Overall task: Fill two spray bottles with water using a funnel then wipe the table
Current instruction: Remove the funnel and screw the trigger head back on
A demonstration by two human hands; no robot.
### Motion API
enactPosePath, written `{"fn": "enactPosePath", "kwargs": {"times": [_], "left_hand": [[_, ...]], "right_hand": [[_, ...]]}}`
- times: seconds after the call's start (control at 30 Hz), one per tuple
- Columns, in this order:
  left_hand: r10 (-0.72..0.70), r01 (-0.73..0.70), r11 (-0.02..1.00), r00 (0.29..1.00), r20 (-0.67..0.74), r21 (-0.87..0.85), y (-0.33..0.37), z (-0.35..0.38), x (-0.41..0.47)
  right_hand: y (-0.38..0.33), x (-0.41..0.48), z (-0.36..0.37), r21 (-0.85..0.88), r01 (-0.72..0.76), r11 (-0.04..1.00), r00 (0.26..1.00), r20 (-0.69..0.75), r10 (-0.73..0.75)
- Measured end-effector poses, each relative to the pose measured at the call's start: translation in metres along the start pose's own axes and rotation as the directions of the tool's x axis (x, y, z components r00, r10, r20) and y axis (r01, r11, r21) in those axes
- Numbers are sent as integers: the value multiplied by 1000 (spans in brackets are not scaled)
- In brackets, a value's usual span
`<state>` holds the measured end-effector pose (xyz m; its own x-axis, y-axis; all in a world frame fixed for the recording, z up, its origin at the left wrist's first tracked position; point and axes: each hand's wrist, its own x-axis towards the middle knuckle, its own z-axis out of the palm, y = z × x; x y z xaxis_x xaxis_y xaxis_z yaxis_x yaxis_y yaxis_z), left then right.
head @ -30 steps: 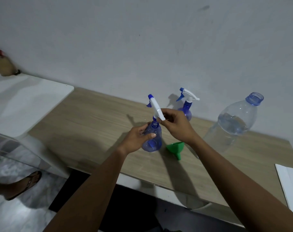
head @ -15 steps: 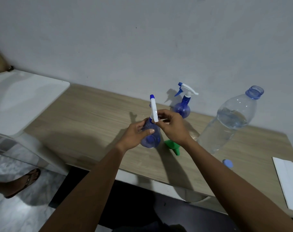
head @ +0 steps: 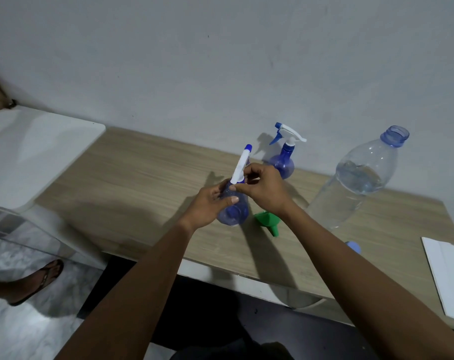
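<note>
A small blue spray bottle (head: 233,211) stands on the wooden table (head: 132,183) near its middle. My left hand (head: 210,203) wraps around its body. My right hand (head: 262,188) pinches the collar of its white spray head (head: 240,165), whose blue nozzle points up and away. A second blue spray bottle (head: 283,159) with a white trigger head stands behind, near the wall. A green funnel (head: 268,222) lies on its side just right of the held bottle. A large clear water bottle (head: 355,183), uncapped and partly filled, stands at the right.
A blue cap (head: 353,246) lies on the table near my right forearm. A white sheet (head: 446,276) lies at the right edge. A white counter (head: 36,149) adjoins the table on the left. Another person's sandalled foot (head: 36,279) is on the floor at lower left.
The spray head has turned in my right hand, its nozzle swinging from facing left to pointing away. My left hand has kept hold of the bottle. The view has shifted slightly.
</note>
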<state>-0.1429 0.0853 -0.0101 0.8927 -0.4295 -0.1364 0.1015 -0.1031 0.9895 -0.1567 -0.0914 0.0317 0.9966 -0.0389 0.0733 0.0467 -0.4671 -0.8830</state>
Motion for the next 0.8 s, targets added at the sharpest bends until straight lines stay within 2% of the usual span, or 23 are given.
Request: {"fn": "enactPosePath", "kwargs": {"times": [0.17,0.3,0.4,0.5,0.67,0.8], "left_hand": [[9,-9,1000,1000,-12,20,-4,-2,3],[41,-41,998,999,8,50,-4,-3,4],[39,-40,998,999,17,40,-2,-2,3],[29,-30,999,999,23,17,-2,-2,3],[-2,2,1000,1000,24,-10,-2,-3,3],[-2,2,1000,1000,18,-22,-1,-2,3]], "right_hand": [[-2,0,9,-5,-32,999,996,-77,32],[-2,-2,6,-15,-4,1000,997,-78,2],[0,-6,-3,73,7,997,999,-36,-4],[0,-9,-12,160,-21,987,997,76,9],[0,-5,-15,121,-34,992,983,183,11],[1,-3,-9,161,-59,985,985,168,32]]}}
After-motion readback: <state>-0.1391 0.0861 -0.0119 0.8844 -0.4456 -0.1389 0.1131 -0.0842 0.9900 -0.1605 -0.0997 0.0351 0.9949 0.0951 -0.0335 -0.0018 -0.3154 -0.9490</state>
